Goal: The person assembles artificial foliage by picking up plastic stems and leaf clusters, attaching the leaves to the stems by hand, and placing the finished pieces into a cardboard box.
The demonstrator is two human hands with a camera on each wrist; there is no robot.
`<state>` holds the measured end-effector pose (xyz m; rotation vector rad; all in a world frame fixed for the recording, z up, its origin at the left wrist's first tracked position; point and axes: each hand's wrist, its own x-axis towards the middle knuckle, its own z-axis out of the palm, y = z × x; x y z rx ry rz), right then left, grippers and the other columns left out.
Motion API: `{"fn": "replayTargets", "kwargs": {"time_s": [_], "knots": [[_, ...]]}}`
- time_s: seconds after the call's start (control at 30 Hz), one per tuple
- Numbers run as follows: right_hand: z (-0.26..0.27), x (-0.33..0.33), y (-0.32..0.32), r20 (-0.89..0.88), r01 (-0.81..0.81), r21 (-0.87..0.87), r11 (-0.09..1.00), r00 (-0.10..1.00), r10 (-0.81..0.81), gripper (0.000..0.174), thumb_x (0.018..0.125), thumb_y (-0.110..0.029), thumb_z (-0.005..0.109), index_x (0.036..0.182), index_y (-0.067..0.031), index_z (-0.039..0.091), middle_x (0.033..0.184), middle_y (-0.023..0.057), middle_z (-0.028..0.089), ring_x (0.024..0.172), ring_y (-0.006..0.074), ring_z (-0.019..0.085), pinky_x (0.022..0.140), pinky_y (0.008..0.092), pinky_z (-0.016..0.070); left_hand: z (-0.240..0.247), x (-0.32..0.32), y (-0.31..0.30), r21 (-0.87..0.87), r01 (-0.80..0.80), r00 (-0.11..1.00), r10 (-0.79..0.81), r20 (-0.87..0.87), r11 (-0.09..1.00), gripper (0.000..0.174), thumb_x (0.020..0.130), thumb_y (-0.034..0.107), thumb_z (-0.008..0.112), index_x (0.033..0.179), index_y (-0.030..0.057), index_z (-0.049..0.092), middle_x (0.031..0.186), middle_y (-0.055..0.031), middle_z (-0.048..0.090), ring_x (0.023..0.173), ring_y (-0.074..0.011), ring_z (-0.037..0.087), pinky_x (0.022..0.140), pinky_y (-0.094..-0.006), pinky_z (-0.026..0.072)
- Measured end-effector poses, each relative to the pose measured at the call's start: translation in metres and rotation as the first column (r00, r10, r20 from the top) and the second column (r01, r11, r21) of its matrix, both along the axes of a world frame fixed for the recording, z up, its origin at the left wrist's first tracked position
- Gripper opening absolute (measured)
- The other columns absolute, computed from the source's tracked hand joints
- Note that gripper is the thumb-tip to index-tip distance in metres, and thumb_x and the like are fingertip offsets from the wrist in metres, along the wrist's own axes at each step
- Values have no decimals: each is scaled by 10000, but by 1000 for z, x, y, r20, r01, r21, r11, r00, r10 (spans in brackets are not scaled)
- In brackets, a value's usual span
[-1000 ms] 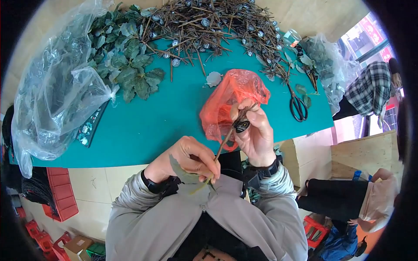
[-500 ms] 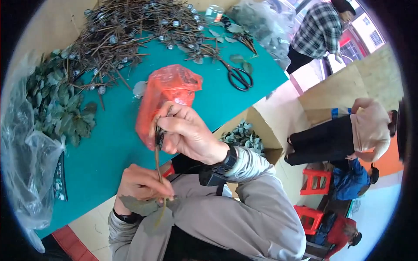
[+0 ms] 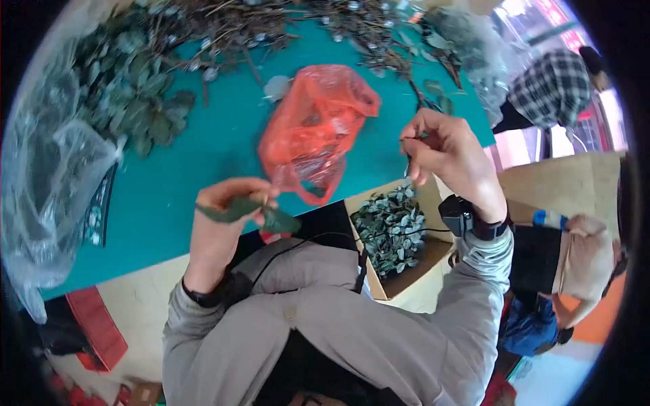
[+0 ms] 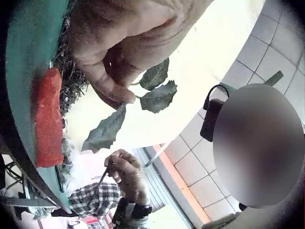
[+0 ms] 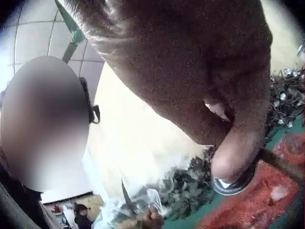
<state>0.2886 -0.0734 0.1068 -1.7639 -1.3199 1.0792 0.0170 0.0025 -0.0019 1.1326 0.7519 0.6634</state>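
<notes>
My left hand (image 3: 215, 237) pinches a small sprig of green leaves (image 3: 233, 208) over the table's front edge. In the left wrist view, several toothed leaves (image 4: 159, 98) fan out from its thumb and fingertips. Farther right, my right hand (image 3: 455, 149) is raised at the table's right side, thumb against curled fingers. It pinches a thin brown stem (image 4: 101, 180), seen in the left wrist view. A round dark label (image 5: 233, 186) with a pale rim shows under its thumb in the right wrist view. A crumpled red plastic bag (image 3: 318, 122) lies on the green table (image 3: 223, 135) between the hands.
Brown twigs (image 3: 233, 27) with round tags lie heaped along the back, beside leafy stems (image 3: 139, 101). A clear plastic bag (image 3: 40, 176) covers the left end. A cardboard box (image 3: 435, 260) of leaves stands below the front edge. People (image 3: 555, 88) are at the right.
Both hands gripped one tagged stem with leaves at its lower end. Now they are wide apart: leaves in the left, stem in the right. The head view swung right and back.
</notes>
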Motion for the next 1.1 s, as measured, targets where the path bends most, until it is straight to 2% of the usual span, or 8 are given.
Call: {"fn": "replayTargets", "kwargs": {"time_s": [0.1, 0.4, 0.53, 0.6, 0.63, 0.73, 0.9, 1.1], "knots": [[-26, 0, 13, 274, -52, -107, 993, 958, 80, 67, 819, 7, 526, 871, 48, 529, 672, 61, 580, 548, 116, 592, 474, 236, 475, -5, 5, 3, -51, -99, 990, 103, 96, 994, 158, 821, -25, 576, 979, -16, 568, 938, -128, 622, 805, -163, 604, 583, -225, 454], [-74, 3, 56, 279, -46, -103, 994, 958, 73, 78, 817, -5, 524, 860, 59, 531, 676, 79, 584, 573, 139, 612, 498, 258, 497, -10, 1, 8, -255, -152, 967, 198, 163, 955, 238, 818, -6, 602, 1044, -18, 526, 921, -115, 620, 807, -153, 603, 585, -216, 456], [-81, 12, 64, 289, -32, -103, 994, 956, 61, 86, 809, -11, 531, 840, 69, 536, 685, 96, 593, 559, 147, 616, 500, 261, 502, -8, 8, 13, -168, -18, 999, 26, 46, 986, 152, 813, 10, 617, 959, -4, 576, 896, -92, 624, 786, -146, 608, 593, -214, 459], [-82, 12, 70, 344, -37, -116, 993, 936, 75, 86, 801, -14, 537, 821, 70, 538, 680, 103, 599, 545, 154, 616, 495, 264, 501, 10, 18, 14, -137, 366, 929, -369, 4, 921, 61, 792, 23, 636, 850, 14, 619, 908, -87, 642, 775, -154, 624, 606, -227, 465], [-84, 12, 72, 371, -39, -121, 992, 925, 82, 87, 797, -15, 540, 811, 70, 539, 677, 107, 602, 538, 157, 616, 493, 266, 501, 6, 24, 12, -136, 366, 929, -369, 4, 920, 61, 792, 23, 636, 850, 14, 619, 908, -87, 642, 775, -154, 624, 606, -227, 465], [-90, 11, 78, 374, -65, -148, 987, 920, 117, 85, 789, -15, 538, 788, 70, 539, 656, 108, 603, 525, 158, 613, 482, 269, 497, -19, 38, 2, 517, 364, 923, -374, -89, 775, 31, 761, 17, 638, 791, 20, 634, 960, -102, 645, 808, -200, 637, 634, -275, 481], [-94, 12, 83, 453, -136, -152, 979, 871, 191, 80, 772, -10, 536, 769, 70, 538, 618, 109, 599, 508, 155, 608, 463, 277, 488, -22, 37, 4, 579, 367, 929, -257, -266, 728, 140, 719, -9, 638, 853, 31, 632, 1009, -119, 633, 875, -252, 628, 714, -316, 489], [-95, 10, 86, 496, -168, -139, 976, 841, 216, 77, 769, -8, 538, 755, 67, 534, 608, 110, 594, 504, 151, 605, 454, 270, 481, -16, 27, 30, 709, 153, 955, 82, -285, 689, 175, 699, -27, 604, 866, 25, 621, 1031, -139, 617, 925, -299, 602, 753, -361, 488]]}}
